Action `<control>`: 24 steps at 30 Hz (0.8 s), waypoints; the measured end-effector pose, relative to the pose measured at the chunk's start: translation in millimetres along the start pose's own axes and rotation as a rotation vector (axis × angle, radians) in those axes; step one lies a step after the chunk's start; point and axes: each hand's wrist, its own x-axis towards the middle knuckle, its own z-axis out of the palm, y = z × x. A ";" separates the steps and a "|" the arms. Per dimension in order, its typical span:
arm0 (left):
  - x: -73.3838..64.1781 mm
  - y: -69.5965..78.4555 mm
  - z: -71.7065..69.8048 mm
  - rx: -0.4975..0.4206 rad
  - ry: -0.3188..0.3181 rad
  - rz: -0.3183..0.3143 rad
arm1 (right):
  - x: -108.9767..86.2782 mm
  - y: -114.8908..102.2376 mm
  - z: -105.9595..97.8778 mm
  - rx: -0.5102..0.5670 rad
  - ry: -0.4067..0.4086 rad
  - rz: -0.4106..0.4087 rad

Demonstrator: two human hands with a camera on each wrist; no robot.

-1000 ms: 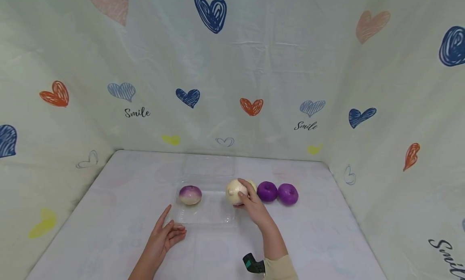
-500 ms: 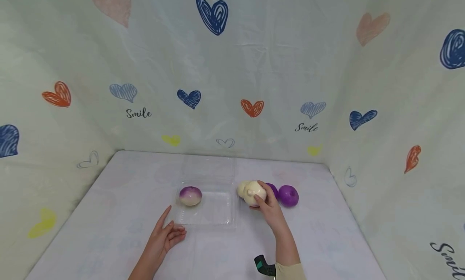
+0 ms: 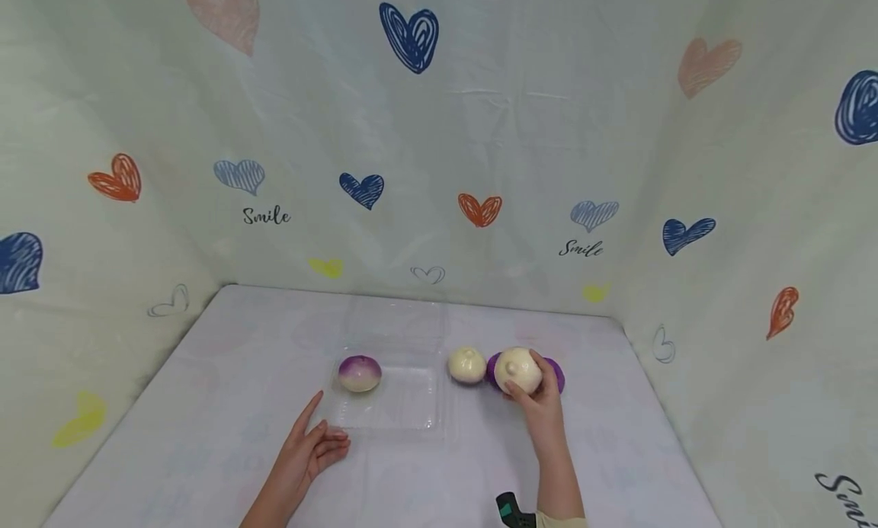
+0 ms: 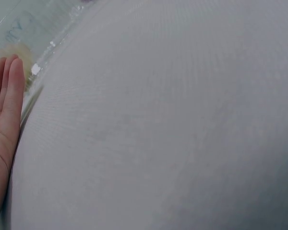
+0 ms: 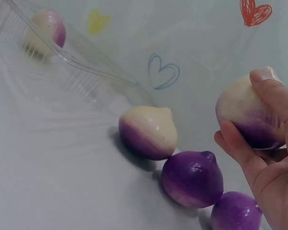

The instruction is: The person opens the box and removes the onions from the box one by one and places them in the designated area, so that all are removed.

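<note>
My right hand (image 3: 542, 395) grips a white-and-purple onion (image 5: 249, 108), raised above the table in front of two purple onions. From the head view the held onion shows mostly its white side and small nub. Another white-and-purple onion (image 3: 467, 366) stands on the table to its left. The purple onions (image 5: 192, 179) are partly hidden in the head view but show in the right wrist view. An onion with a purple top (image 3: 360, 373) sits at the left of a clear plastic box (image 3: 405, 421). My left hand (image 3: 305, 448) lies at the box's near left corner, fingers extended.
The box's clear lid (image 3: 394, 318) lies folded back towards the rear. A white cloth covers the table (image 3: 226, 406). Fabric with printed hearts (image 3: 418, 177) hangs behind it and on both sides. A black wrist camera (image 3: 513, 510) sits by my right sleeve.
My right hand has carried the held onion rightwards from the box's right edge, past the standing white onion, to in front of the purple ones. The left hand has stayed put.
</note>
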 end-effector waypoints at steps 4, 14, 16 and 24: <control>-0.3 -1.2 -0.6 0.001 -0.003 0.006 | -1.5 -0.7 -10.8 0.008 0.056 0.019; -0.6 -1.0 -1.1 -0.006 -0.012 0.015 | -2.9 -3.3 -37.5 -0.043 0.211 0.086; -0.6 -0.9 -1.1 -0.006 -0.013 0.015 | -3.1 -3.1 -40.9 -0.056 0.230 0.105; 0.8 -2.0 -1.3 -0.009 -0.014 0.016 | -2.8 0.4 -53.6 -0.008 0.340 0.136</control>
